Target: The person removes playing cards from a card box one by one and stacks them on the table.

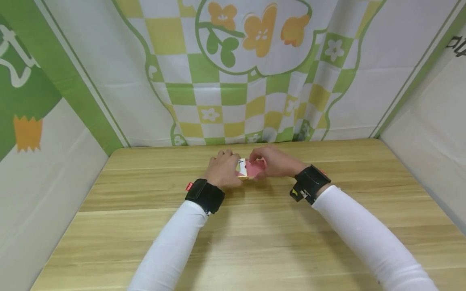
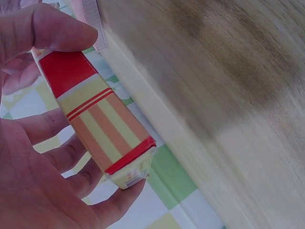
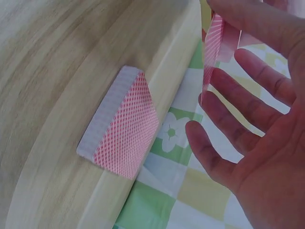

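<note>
Near the back of the table, my left hand (image 1: pixel 223 169) grips a small playing card box (image 2: pixel 102 119) with a red band and cream and orange stripes. Its thumb lies over one face, and the other fingers reach behind and under it. My right hand (image 1: pixel 274 161) pinches a thin pink-patterned card (image 3: pixel 213 52), seen nearly edge-on, close beside the box. A deck of playing cards (image 3: pixel 124 124) with pink mesh backs lies skewed on the table by its back edge. In the head view a white panel with an A shows between the hands.
The wooden table (image 1: pixel 255 242) ends at a back edge against a green, yellow and white checked curtain (image 1: pixel 233 97). Light fabric walls stand on the left and right. Black bands (image 1: pixel 205 196) sit on both wrists.
</note>
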Demonstrator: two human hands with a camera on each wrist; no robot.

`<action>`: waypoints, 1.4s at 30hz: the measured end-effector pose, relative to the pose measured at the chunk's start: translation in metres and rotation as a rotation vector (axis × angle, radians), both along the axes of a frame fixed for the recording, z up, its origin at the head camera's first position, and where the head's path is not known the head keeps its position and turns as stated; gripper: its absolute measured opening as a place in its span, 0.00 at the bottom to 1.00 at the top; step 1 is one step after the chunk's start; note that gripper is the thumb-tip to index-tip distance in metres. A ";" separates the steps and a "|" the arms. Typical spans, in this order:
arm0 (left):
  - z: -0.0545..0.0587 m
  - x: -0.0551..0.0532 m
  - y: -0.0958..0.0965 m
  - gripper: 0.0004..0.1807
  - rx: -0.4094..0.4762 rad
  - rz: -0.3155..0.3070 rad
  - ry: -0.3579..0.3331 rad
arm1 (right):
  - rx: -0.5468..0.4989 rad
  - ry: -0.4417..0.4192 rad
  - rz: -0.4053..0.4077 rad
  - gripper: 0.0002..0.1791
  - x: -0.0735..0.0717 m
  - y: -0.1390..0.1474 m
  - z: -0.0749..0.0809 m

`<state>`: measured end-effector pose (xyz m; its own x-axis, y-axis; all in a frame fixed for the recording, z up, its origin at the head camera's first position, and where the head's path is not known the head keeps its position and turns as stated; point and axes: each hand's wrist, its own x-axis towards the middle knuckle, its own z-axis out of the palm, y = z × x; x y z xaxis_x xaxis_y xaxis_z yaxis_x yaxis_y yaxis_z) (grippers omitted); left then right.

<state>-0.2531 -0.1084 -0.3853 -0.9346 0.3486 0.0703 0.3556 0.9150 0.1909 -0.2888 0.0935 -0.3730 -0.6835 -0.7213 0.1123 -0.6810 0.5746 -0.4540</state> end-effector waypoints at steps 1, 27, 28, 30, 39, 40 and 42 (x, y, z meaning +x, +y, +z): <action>0.000 0.000 0.000 0.36 0.000 0.002 0.000 | 0.002 -0.004 -0.004 0.27 0.000 0.001 0.000; -0.001 0.005 -0.005 0.37 -0.017 0.026 -0.032 | 0.126 -0.027 0.006 0.24 0.000 0.018 0.012; -0.001 0.005 -0.005 0.36 -0.015 0.027 -0.033 | 0.129 -0.030 -0.005 0.24 -0.001 0.019 0.014; -0.001 0.005 -0.006 0.36 -0.013 0.030 -0.030 | 0.139 -0.036 -0.047 0.24 -0.001 0.022 0.018; -0.001 0.003 -0.007 0.37 -0.029 0.036 -0.035 | 0.164 0.068 -0.335 0.21 -0.005 0.021 0.023; -0.001 0.003 -0.007 0.37 -0.030 0.036 -0.039 | 0.170 0.069 -0.365 0.22 -0.006 0.021 0.023; -0.001 0.003 -0.007 0.36 -0.028 0.037 -0.043 | 0.195 0.072 -0.421 0.23 -0.007 0.019 0.022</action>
